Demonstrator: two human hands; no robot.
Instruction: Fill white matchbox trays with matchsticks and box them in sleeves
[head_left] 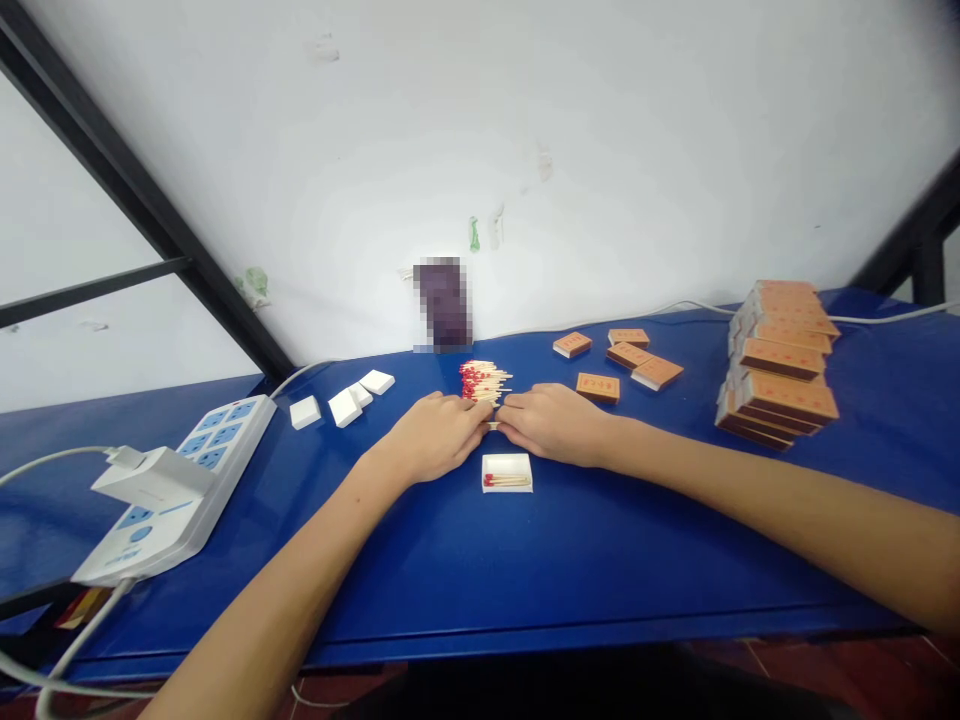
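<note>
My left hand point(442, 432) and my right hand point(559, 425) meet at the front of a pile of red-tipped matches point(482, 380). Both sets of fingers are closed and nearly touch. Between them a short stretch of pale matchsticks point(493, 426) shows, pinched from both sides; how many there are is hidden. Just in front of my hands lies an open white matchbox tray point(508, 463) with a few matches along its near side, heads to the left.
Several small white trays point(345, 408) lie to the left, near a white power strip point(244, 425) with a charger. Orange matchboxes point(598, 387) are scattered right of the pile. A tall matchbox stack point(784, 395) stands farther right. A blurred dark object point(446, 310) leans by the wall.
</note>
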